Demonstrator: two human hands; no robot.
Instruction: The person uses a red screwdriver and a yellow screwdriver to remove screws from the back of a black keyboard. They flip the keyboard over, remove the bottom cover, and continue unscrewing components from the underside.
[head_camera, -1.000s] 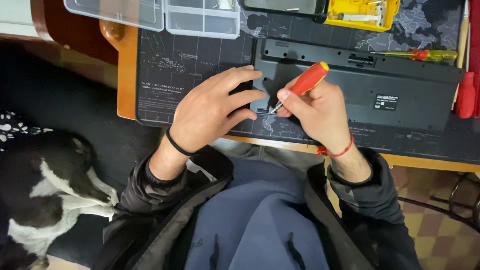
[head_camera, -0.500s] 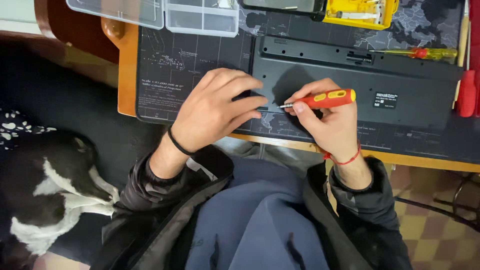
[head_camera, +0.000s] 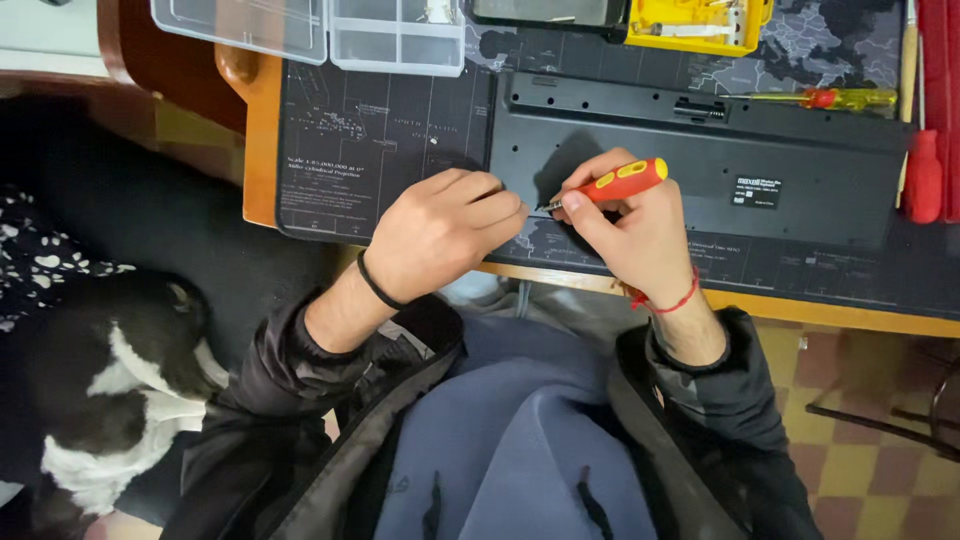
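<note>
Two hands, right hand (head_camera: 640, 225) gripping one red screwdriver (head_camera: 610, 183), one upturned keyboard (head_camera: 700, 160)

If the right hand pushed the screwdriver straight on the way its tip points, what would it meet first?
The left hand. The right hand aims the red screwdriver leftward, its tip right at the left fingertips by the black keyboard corner; whether they touch is unclear.

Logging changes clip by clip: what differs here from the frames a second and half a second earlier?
The right hand swung the red-and-yellow-handled screwdriver from steeply raised, to nearly level, now slightly raised, its tip by the left hand's fingertips. The left hand, first open-fingered, has curled closed at the tip. Unchanged: the black upturned keyboard, clear plastic organiser box and black-and-white dog keep their places.
</note>
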